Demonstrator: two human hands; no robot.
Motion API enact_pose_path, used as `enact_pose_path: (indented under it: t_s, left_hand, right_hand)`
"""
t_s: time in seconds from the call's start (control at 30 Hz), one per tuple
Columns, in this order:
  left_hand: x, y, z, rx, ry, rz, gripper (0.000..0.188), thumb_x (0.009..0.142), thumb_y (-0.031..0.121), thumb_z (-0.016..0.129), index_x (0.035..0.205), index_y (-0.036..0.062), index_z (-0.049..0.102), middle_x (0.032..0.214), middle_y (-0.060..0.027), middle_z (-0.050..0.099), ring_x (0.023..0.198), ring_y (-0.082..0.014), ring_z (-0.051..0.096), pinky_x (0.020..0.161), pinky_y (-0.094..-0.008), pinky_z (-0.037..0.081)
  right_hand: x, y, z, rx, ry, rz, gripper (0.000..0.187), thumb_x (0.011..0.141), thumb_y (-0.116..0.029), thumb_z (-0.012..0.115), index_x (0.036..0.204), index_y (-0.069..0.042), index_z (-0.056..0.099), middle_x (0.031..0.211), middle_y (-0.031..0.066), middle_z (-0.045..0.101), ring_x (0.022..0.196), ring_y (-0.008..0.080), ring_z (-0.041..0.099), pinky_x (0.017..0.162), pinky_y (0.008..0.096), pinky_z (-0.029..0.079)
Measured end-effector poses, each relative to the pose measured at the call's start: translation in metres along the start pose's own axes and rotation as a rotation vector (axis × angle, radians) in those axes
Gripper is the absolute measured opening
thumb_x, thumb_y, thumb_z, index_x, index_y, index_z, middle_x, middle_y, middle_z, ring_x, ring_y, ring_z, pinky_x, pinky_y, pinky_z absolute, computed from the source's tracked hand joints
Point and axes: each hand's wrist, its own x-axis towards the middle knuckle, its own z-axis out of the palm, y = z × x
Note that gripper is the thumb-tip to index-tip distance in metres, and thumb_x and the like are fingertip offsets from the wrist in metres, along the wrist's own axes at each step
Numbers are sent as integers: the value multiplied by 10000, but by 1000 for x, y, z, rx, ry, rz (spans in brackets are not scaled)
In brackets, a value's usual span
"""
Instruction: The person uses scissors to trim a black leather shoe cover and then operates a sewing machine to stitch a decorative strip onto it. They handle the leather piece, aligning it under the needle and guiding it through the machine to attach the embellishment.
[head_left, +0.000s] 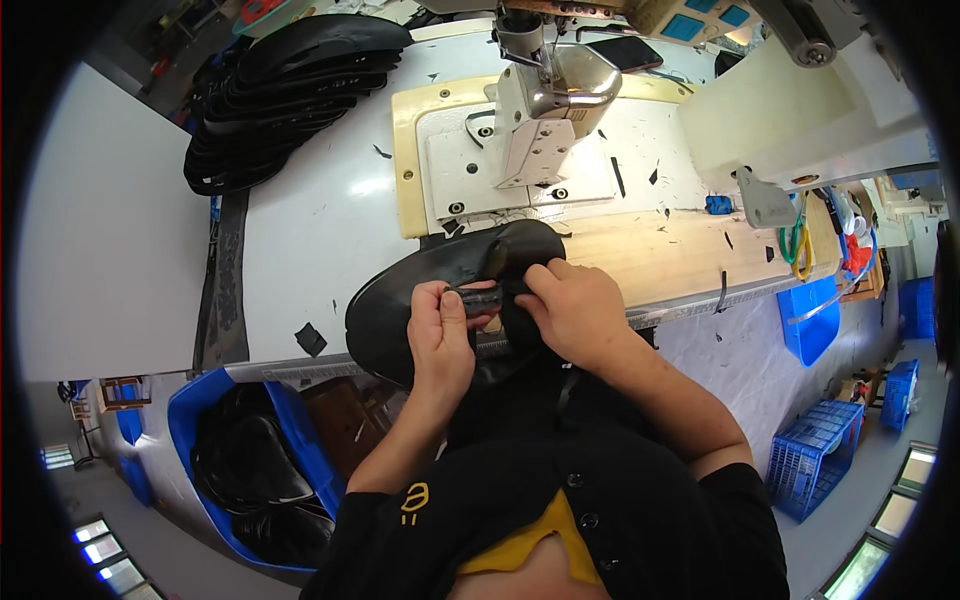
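Observation:
A black leather-like piece (400, 290), broad and curved, lies at the front edge of the sewing table and hangs over it towards me. My left hand (443, 335) is closed, its thumb pressing on a short, dark, shiny object (480, 300) whose kind I cannot make out. Close to its right, my right hand (575, 305) pinches the edge of the black piece, fingertips bent and partly hidden. Just beyond both hands stands the post of a sewing machine (540, 150), with its metal head above it.
Many similar black pieces are stacked (290, 100) at the far left. A blue bin (190, 430) with more black pieces stands below left. Dark scraps (311, 340) dot the table. Scissors with green and yellow handles (800, 250) hang right; a phone (628, 53) lies behind.

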Motion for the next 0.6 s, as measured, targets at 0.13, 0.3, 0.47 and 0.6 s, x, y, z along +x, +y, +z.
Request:
enact_pose_path:
  t_s: [0.13,0.3,0.47,0.6]
  left_hand:
    - [-1,-4,0,36,2,21,213,1025,189,349,1036,-16,406,1051,-179,652,840,-176,664,717,-266,538]
    - [0,-5,1,53,19,28,204,1020,180,373,1029,-18,420,948,-136,647,829,-160,658,706,-273,545]
    - [0,-9,-2,144,15,40,204,1014,181,391,1025,-18,435,827,-79,599,806,-144,649,694,-281,552]
    - [3,-13,-6,-8,-22,-7,198,1015,182,388,1040,-8,438,873,-98,623,805,-162,657,691,-280,546]
  right_hand:
    - [0,0,-1,106,34,44,192,779,-188,694,805,-85,535,697,80,550,642,301,580,560,409,449]
    - [2,0,1,-15,8,-12,184,784,-192,684,795,-90,531,683,76,538,636,293,576,556,409,444]
    - [2,-6,4,-120,23,-53,178,776,-181,681,787,-96,525,670,70,526,627,289,573,548,407,441]
    - [3,-5,5,-70,3,-32,170,772,-168,678,788,-100,522,676,71,527,618,294,575,548,409,445]
